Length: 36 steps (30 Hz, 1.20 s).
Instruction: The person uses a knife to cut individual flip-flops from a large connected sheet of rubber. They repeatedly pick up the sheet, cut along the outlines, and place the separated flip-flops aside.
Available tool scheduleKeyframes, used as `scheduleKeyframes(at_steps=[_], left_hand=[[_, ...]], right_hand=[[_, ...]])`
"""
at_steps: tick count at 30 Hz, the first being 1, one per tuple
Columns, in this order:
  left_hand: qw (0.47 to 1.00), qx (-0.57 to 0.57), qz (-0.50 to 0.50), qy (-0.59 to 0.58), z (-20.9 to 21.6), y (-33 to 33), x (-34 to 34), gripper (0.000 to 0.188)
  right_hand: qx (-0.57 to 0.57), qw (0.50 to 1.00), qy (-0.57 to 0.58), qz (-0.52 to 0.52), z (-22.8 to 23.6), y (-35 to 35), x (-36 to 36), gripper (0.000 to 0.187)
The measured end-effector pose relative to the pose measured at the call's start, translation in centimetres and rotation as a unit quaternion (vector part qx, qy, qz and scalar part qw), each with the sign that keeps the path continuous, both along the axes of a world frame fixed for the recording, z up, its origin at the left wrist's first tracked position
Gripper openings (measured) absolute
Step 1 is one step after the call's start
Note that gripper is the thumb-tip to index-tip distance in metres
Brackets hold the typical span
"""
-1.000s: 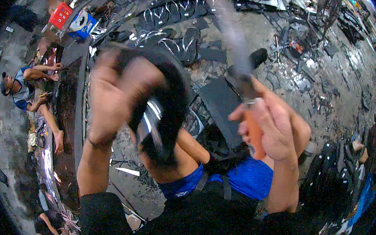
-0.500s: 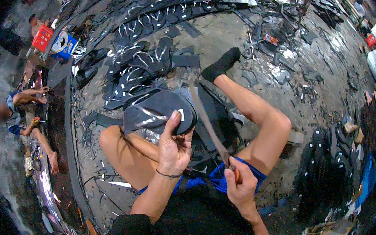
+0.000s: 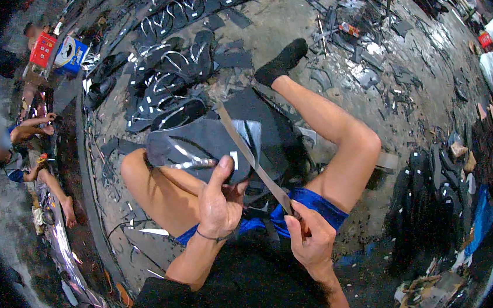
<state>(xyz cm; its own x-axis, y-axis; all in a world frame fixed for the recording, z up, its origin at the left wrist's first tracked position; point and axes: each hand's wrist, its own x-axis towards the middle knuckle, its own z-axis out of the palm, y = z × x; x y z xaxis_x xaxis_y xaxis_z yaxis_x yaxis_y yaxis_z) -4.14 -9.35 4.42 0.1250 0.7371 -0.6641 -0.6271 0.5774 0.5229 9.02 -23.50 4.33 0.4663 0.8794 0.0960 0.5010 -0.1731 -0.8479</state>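
My left hand [image 3: 220, 207] grips a black flip-flop [image 3: 171, 138] by one end, thumb on top beside a small white label. The flip-flop's shiny strap faces up. In my right hand [image 3: 314, 239] is the handle of a long knife, whose narrow blade [image 3: 253, 161] slants up and left across the flip-flop's right end. Just right of the blade shows a lighter grey piece [image 3: 251, 132] with a dark line; I cannot tell whether it is joined to the flip-flop. A dark sheet [image 3: 285, 151] lies beneath, between my legs.
Flip-flops [image 3: 171, 77] lie piled ahead, with a long row [image 3: 194, 8] farther off. Black scraps [image 3: 323, 78] litter the floor. More dark pieces [image 3: 430, 193] are stacked at right. Another person [image 3: 15, 154] sits at left, near a blue box [image 3: 72, 56].
The knife blade has moved left, from beside the flip-flop to across its right end. The flip-flop has turned and shifted slightly left. The whole view has also shifted a little.
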Motion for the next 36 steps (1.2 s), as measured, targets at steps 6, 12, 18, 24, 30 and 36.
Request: scheduleKeyframes(at_steps=[6,12,18,24,30,36], left_hand=[[0.993,0.063,-0.066,0.076,-0.8,-4.2,-3.5,0.036],[0.990,0.064,-0.085,0.089,-1.9,-7.6,-7.7,0.056],[0.974,0.075,-0.192,0.096,-1.4,-10.6,-10.5,0.059],[0.901,0.173,-0.386,0.091,-1.1,-5.1,-13.8,0.054],[0.946,0.183,-0.079,0.255,3.1,2.8,-12.6,0.035],[0.948,0.179,-0.134,0.225,5.1,1.7,-14.1,0.035]], right_hand=[[-0.076,0.993,0.075,0.054,1.6,0.8,-0.3,0.027],[-0.109,0.975,0.122,0.148,1.1,2.8,-1.2,0.028],[-0.111,0.935,0.304,0.147,-3.1,7.1,-2.7,0.030],[-0.111,0.928,0.265,0.237,-2.9,10.5,-3.6,0.035],[0.048,0.952,0.248,0.173,0.0,7.9,-3.9,0.037],[-0.005,0.961,0.088,0.261,-1.1,0.8,-1.2,0.034]])
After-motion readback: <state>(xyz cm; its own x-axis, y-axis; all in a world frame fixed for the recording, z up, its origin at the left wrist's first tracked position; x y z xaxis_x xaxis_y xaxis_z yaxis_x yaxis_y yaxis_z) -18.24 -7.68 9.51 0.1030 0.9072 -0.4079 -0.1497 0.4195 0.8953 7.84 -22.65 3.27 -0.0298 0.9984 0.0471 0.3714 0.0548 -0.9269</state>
